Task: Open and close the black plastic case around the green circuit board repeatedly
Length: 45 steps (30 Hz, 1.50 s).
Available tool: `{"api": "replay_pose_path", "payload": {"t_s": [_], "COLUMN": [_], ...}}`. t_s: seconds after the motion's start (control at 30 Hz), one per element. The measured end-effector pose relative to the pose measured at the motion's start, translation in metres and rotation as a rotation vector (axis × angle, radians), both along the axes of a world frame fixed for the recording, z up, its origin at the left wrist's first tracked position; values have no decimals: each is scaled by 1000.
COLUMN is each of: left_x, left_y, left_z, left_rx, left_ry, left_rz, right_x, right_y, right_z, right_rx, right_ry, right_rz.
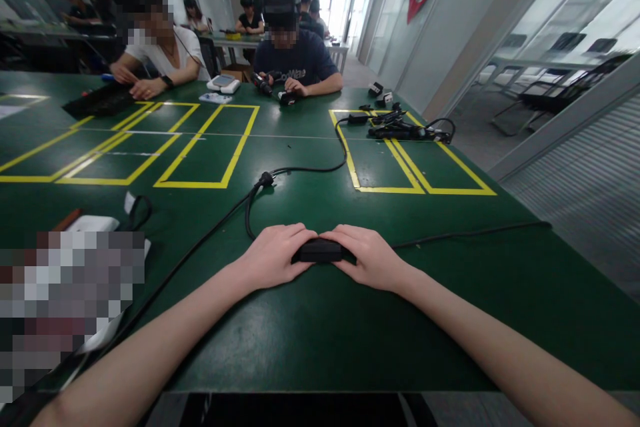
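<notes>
A small black box-shaped device (320, 250) lies on the green table (310, 333) close to the near edge. My left hand (275, 255) grips its left end with fingers curled over the top. My right hand (367, 257) grips its right end the same way. Both hands rest on the table surface. A black cable (470, 235) runs from the device's right side toward the table's right edge. Another black cable (250, 203) loops behind my left hand and leads back across the table.
Yellow tape rectangles (200, 147) mark the table's middle. A pile of black cables and adapters (400, 128) lies at the back right. Two people sit at the far side handling small devices. White items (93, 223) lie at the near left.
</notes>
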<state>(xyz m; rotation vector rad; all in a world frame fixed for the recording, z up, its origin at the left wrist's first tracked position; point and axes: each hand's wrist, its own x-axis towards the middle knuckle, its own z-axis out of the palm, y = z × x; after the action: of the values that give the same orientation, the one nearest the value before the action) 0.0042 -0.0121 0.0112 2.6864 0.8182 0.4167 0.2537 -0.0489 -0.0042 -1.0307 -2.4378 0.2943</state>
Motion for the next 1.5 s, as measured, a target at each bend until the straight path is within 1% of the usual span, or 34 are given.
{"api": "replay_pose_path", "payload": {"t_s": [0.1,0.27,0.4,0.5,0.63,0.77,0.87,1.03,1.17,1.27,1.33,1.4,1.47,1.5], "left_x": [1,-1,-1,-2,-3,-2,-1,-1,-2,-1,-1,-1,-2,-2], "left_y": [2,4,3,2,0,-2,-4,-3,0,0,-1,-1,-1,-1], "left_z": [0,4,5,3,-1,0,2,6,6,5,6,8,13,16], "left_rx": [22,45,36,50,148,191,189,152,216,233,210,134,-33,-153], "left_ry": [25,41,31,30,-40,-26,-15,-14,25,45,46,32,5,-8], "left_rz": [-42,-82,-122,-130,-108,-113,-107,-77,-114,-143,-136,-115,-90,-69], "right_x": [1,0,-1,-2,-3,-3,-2,-2,-3,-2,0,1,3,3], "right_y": [0,-4,-6,-8,-10,-10,-10,-12,-15,-13,-12,-11,-12,-13], "right_z": [0,5,8,10,11,10,9,6,7,9,9,9,10,11], "right_rx": [-3,0,13,14,34,22,32,112,128,110,137,209,326,387], "right_ry": [-8,-35,-62,-90,-110,-98,-99,-99,-101,-72,-72,-83,-112,-134], "right_rz": [-5,9,10,12,-24,-33,-11,-13,-21,12,38,51,66,74]}}
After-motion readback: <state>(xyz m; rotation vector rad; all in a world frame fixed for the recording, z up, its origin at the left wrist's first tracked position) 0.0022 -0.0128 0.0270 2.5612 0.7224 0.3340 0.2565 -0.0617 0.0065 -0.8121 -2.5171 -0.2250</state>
